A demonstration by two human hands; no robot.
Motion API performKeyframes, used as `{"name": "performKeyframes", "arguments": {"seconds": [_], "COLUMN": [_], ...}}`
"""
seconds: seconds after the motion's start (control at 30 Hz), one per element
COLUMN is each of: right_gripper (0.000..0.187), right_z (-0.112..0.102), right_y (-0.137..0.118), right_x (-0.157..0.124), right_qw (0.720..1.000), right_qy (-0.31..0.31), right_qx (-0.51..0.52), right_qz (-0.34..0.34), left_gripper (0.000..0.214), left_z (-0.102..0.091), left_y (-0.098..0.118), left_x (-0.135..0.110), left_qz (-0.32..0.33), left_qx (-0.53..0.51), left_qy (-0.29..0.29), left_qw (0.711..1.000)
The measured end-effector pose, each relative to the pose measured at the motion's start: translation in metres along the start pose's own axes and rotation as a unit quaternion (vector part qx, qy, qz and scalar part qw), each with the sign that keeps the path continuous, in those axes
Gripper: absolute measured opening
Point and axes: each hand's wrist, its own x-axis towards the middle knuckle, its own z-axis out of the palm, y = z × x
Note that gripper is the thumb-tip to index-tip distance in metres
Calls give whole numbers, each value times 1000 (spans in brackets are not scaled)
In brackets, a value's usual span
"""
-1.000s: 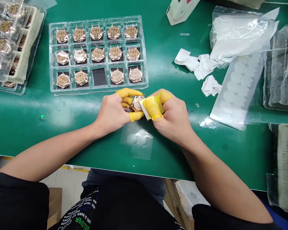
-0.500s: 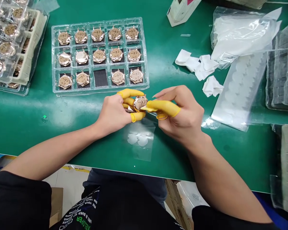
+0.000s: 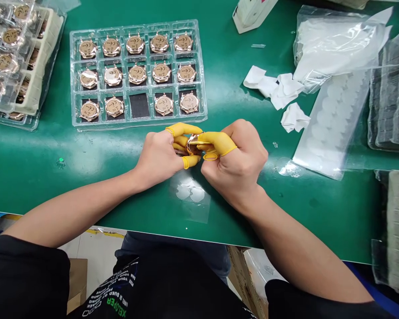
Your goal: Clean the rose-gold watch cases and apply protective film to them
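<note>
A rose-gold watch case (image 3: pixel 190 144) is gripped between the yellow-cotted fingers of my left hand (image 3: pixel 156 155), its back facing up. My right hand (image 3: pixel 237 161), also in yellow finger cots, is closed over the case's right side. Its bent fingers pinch a thin pale piece that I cannot make out, and they cover much of the case back. Beneath the hands lies a clear film (image 3: pixel 190 192) with round clear stickers. Beyond them sits a clear plastic tray (image 3: pixel 142 126) of similar watch cases on black pads; one front-row pocket shows only its black pad (image 3: pixel 139 106).
Stacked trays of watch cases (image 3: pixel 9 62) stand at the far left. On the right are crumpled white wipes (image 3: pixel 279 91), a sheet of round stickers (image 3: pixel 332 119), a bag of white material (image 3: pixel 335 44) and clear trays (image 3: pixel 385 97). A white box (image 3: pixel 252 15) stands at the back.
My right hand has moved left and its fingers have curled in over the watch case, hiding more of its back. My left hand keeps its hold nearly in place.
</note>
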Motion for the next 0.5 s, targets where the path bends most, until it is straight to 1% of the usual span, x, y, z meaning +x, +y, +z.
{"name": "performKeyframes", "arguments": {"seconds": [0.17,0.23,0.3,0.37,0.43,0.47,0.5], "right_gripper": [10,8,14,16,32,40,44], "right_z": [-4,-12,-23,-33,-36,-35,-33], "right_y": [-6,1,14,29,40,43,42], "right_x": [0,4,11,17,21,21,19], "right_qw": [1000,999,995,988,986,988,990], "right_qy": [20,37,20,-7,-12,-11,-19], "right_qx": [-24,-13,0,-39,-87,-84,-49], "right_qz": [-2,32,101,146,141,132,129], "left_gripper": [51,52,52,52,53,53,54], "left_z": [-1,-1,-1,-1,-2,-2,-2], "left_y": [-1,-1,-2,-2,-2,-3,-3], "left_x": [0,0,1,2,3,3,3], "left_qz": [-1,-3,-4,-4,-4,-3,-2], "left_qx": [18,35,49,51,37,28,19], "left_qy": [6,15,23,23,16,13,10], "left_qw": [1000,999,999,998,999,1000,1000]}}
